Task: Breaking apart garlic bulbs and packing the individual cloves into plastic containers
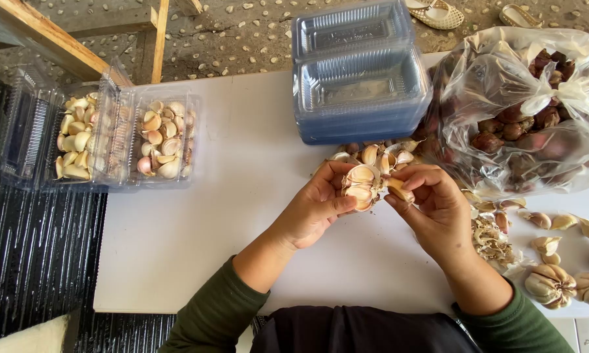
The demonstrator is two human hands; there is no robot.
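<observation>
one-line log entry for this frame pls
left hand: holds garlic bulb | right hand: pulls clove | behind: loose cloves

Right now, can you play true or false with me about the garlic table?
1. The left hand holds a garlic bulb. True.
2. The right hand rests flat on the table. False: it pinches a clove at the bulb.
3. Both clear boxes at the left are empty. False: they hold cloves.
4. A stack of trays sits beyond the hands. True.
5. The bag holds green leaves. False: it holds dark reddish bulbs.
</observation>
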